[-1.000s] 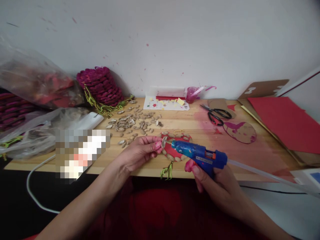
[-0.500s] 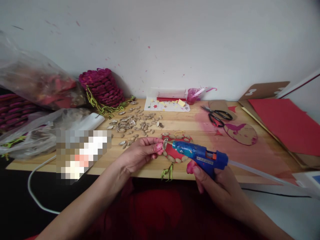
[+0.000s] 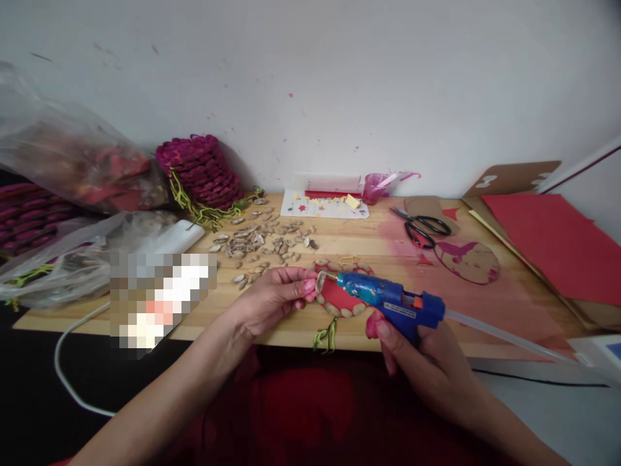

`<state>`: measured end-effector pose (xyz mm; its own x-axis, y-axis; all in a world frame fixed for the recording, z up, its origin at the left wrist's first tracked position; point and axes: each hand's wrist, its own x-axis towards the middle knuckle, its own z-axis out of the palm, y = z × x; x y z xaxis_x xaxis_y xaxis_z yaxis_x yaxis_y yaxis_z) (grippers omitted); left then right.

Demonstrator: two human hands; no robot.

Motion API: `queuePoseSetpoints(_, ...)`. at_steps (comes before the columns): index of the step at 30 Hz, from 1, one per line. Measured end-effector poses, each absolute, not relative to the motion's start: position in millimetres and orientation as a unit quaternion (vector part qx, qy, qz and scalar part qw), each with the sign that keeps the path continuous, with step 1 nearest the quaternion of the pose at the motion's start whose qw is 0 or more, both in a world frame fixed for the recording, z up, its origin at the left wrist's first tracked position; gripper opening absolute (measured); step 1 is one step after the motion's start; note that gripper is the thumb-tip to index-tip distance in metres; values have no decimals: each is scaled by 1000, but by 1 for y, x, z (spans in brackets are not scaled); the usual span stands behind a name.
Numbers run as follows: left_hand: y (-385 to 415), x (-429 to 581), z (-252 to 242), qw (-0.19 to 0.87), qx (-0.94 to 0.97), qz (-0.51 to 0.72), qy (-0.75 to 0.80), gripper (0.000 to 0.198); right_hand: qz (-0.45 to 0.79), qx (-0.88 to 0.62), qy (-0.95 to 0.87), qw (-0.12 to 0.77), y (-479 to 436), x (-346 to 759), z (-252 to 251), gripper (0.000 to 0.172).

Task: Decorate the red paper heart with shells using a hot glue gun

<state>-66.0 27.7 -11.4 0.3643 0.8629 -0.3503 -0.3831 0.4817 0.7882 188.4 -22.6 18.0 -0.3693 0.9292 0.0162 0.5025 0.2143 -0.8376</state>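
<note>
Between the fingertips of my left hand (image 3: pixel 279 294) is a peanut shell half (image 3: pixel 320 282), its hollow side toward the right. My right hand (image 3: pixel 417 353) is wrapped round the handle of a blue hot glue gun (image 3: pixel 371 291). The gun's metal nozzle points left and is at the shell; whether it touches cannot be made out. A clear glue stick (image 3: pixel 504 333) sticks out of the gun's back. Beneath lies a red disc (image 3: pixel 342 299) edged with peanut shells, partly hidden by hand and gun. Green strands (image 3: pixel 325 336) hang from its near side.
Loose peanut shells (image 3: pixel 247 241) are scattered behind my left hand. Black-handled scissors (image 3: pixel 422 228) and a cardboard oval (image 3: pixel 468 262) lie to the right, near red sheets (image 3: pixel 557 246). A star-dotted paper (image 3: pixel 325 206), pink cup (image 3: pixel 373 188) and woven purple basket (image 3: pixel 198 171) stand along the wall.
The glue gun has shifted very slightly right, showing a little more of its nozzle. My left hand keeps the peanut shell in nearly the same place.
</note>
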Motion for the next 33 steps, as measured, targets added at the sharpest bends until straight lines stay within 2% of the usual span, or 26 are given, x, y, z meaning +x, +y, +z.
queuePoseSetpoints(28,28,-68,-14,765,288,436,375,30,403,-492,-724,269,-23,186,16,40)
queuePoseSetpoints(33,28,-68,-15,776,260,458,346,24,406,-493,-722,266,-27,186,17,34)
